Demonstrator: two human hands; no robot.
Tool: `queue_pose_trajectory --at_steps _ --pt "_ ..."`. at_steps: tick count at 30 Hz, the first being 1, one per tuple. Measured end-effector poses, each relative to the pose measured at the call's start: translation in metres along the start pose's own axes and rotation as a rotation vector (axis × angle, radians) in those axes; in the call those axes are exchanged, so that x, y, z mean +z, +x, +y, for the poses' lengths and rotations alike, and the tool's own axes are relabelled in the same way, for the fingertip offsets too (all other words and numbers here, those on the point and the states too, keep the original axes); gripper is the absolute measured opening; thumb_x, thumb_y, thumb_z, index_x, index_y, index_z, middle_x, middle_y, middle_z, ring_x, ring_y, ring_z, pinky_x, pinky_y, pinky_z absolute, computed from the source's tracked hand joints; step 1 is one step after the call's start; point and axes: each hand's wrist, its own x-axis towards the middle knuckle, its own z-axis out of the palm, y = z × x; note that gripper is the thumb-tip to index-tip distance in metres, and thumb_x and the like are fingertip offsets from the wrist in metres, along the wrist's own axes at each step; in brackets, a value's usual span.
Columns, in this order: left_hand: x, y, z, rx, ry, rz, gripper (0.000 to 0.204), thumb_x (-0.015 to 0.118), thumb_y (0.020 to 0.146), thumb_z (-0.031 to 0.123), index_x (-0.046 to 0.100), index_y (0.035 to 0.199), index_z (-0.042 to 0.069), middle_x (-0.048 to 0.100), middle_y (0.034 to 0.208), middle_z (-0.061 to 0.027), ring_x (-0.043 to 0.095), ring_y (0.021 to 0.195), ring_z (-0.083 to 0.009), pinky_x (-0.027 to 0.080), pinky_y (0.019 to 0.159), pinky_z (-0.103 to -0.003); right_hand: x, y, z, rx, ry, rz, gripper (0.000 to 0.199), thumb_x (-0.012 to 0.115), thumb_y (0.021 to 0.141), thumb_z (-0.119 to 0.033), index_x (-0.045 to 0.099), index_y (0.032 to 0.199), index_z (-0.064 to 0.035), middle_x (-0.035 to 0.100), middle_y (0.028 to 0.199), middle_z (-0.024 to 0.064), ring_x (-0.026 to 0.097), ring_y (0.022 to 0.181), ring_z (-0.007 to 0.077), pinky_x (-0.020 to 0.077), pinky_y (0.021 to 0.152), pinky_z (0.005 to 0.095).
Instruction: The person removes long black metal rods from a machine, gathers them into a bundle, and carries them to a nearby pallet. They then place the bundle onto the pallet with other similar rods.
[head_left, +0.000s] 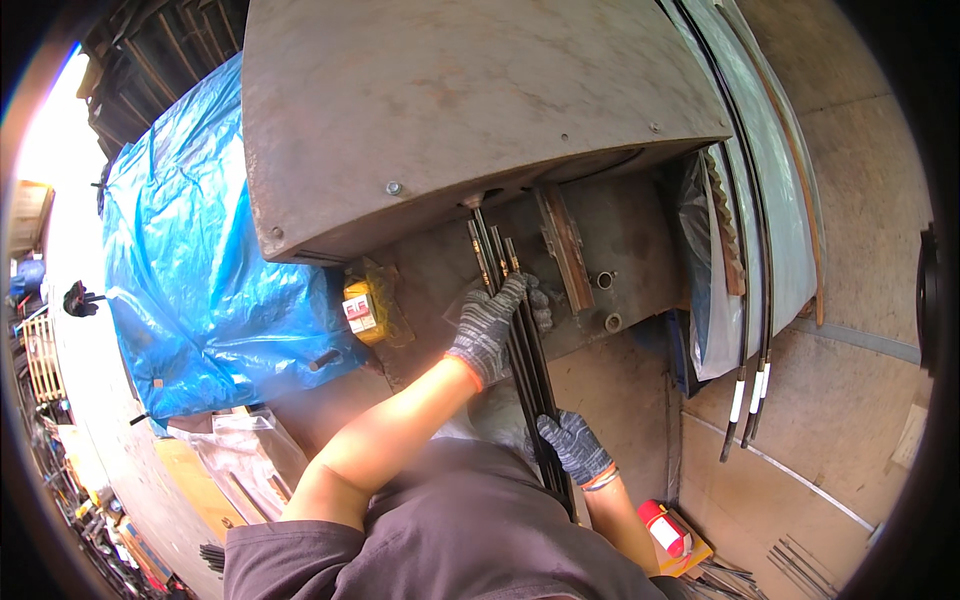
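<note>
Long dark rods point(530, 375) with brass and silver coloured ends run in a bundle down my front. My left hand point(488, 328), in a grey knit glove, is closed around them near their upper ends. Lower on the bundle, my right hand point(575, 447), gloved alike, has its fingers wrapped around the rods; its fingertips are partly hidden. One thin bright end reaches up to an opening under the edge of a large brownish metal housing point(480, 100). Beside the rod ends, a rusty metal bar point(566, 252) sticks out from beneath that housing.
A blue tarp point(210, 260) covers something at left, with a yellow packet point(362, 308) beside it. Two small metal rings point(612, 322) lie right of the bar. More long black rods point(748, 250) hang at right. A red canister point(664, 530) stands at lower right.
</note>
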Motion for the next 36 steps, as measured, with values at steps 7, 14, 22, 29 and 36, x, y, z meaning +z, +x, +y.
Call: queue_pose_trajectory --at_steps 7,14,22,29,36 --pt "0.002 0.000 0.001 -0.007 0.006 0.009 0.022 0.058 0.091 0.028 0.060 0.098 0.007 0.060 0.078 -0.0022 0.060 0.068 -0.0172 0.053 0.063 -0.032 -0.005 0.002 0.009 0.055 0.019 -0.002 0.022 0.060 0.088 -0.025 0.061 0.084 -0.0032 0.058 0.067 0.0021 0.051 0.060 0.0120 0.0409 0.056 0.0283" --pt "0.005 -0.005 0.004 -0.004 0.007 -0.011 0.025 0.059 0.090 0.027 0.058 0.103 0.006 0.064 0.089 -0.0072 0.063 0.079 -0.0208 0.054 0.071 -0.035 -0.018 0.014 0.050 -0.126 -0.264 0.096 0.028 0.061 0.088 -0.028 0.062 0.085 0.0006 0.059 0.070 0.0051 0.052 0.065 0.0140 0.0423 0.062 0.0307" --pt "-0.004 0.010 0.005 0.015 0.028 -0.066 0.026 0.060 0.089 0.024 0.058 0.107 0.004 0.066 0.097 -0.0113 0.065 0.085 -0.0246 0.054 0.075 -0.037 -0.021 -0.008 0.051 0.014 -0.058 -0.025 0.031 0.056 0.091 -0.032 0.060 0.080 -0.0029 0.060 0.066 0.0030 0.055 0.059 0.0110 0.0434 0.056 0.0262" --pt "-0.009 0.022 0.005 0.005 0.061 -0.060 0.026 0.062 0.088 0.026 0.059 0.102 0.004 0.064 0.088 -0.0087 0.064 0.079 -0.0239 0.055 0.070 -0.037 -0.017 -0.007 0.040 0.013 -0.120 -0.007 0.026 0.057 0.090 -0.026 0.063 0.086 -0.0007 0.061 0.068 0.0045 0.053 0.063 0.0130 0.0417 0.060 0.0290" --pt "-0.001 0.022 0.001 0.047 -0.026 -0.063 0.024 0.062 0.088 0.027 0.058 0.094 0.004 0.060 0.078 -0.0047 0.060 0.067 -0.0195 0.053 0.061 -0.035 -0.016 -0.009 0.041 0.028 -0.003 0.008 0.029 0.057 0.091 -0.031 0.059 0.081 -0.0046 0.057 0.066 0.0002 0.051 0.060 0.0091 0.0419 0.056 0.0247"
